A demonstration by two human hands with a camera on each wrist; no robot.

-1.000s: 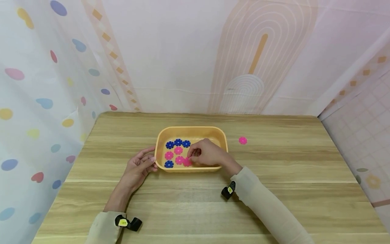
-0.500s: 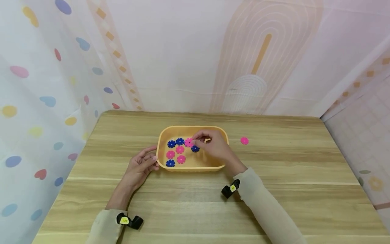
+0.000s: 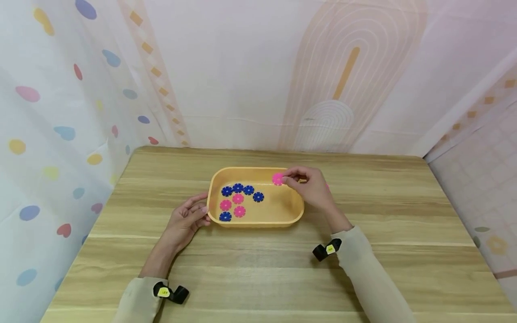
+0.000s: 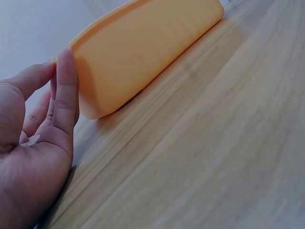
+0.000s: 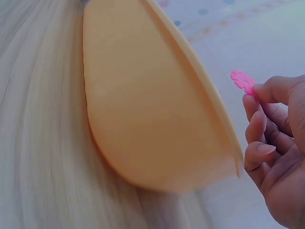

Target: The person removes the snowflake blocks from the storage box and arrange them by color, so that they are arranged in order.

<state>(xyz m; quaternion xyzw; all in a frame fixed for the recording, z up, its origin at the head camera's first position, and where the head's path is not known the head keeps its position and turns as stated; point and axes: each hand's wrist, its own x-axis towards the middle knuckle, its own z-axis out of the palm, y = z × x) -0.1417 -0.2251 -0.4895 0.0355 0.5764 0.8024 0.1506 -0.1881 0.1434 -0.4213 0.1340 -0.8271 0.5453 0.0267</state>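
Well, pink disc (notched) between right fingers

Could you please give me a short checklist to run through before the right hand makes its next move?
1. Left hand pinching the tray at its rim: ok.
2. Right hand pinching the held pink disc between thumb and fingers: ok.
3. Held pink disc apart from the rim: ok, the right wrist view shows a gap.
4. Blue discs lying inside the tray: ok, five show.
5. Clear head view of the other pink disc, beyond the right hand: not ok, only a sliver shows.
6. Firmness of the right hand's pinch: cannot tell.
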